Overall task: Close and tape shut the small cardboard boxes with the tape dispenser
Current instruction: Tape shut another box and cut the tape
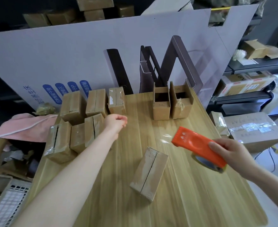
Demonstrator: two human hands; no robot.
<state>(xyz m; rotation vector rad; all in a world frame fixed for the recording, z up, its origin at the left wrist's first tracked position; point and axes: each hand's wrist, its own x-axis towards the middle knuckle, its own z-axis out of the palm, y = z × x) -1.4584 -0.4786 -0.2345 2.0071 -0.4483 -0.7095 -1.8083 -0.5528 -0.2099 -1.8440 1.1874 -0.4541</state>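
Seven closed boxes (149, 174), two open boxes (161, 104); left hand (115, 122) clenched, right hand (230, 151) grasping one tape dispenser (197, 145).

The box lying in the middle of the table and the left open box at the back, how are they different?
The middle box lies on its side; the open box stands upright. The middle box has its flaps shut, with shiny tape on it; the open box has its flaps sticking up. The middle box is nearer the person; the open box is at the table's far end. Both are small, brown cardboard.
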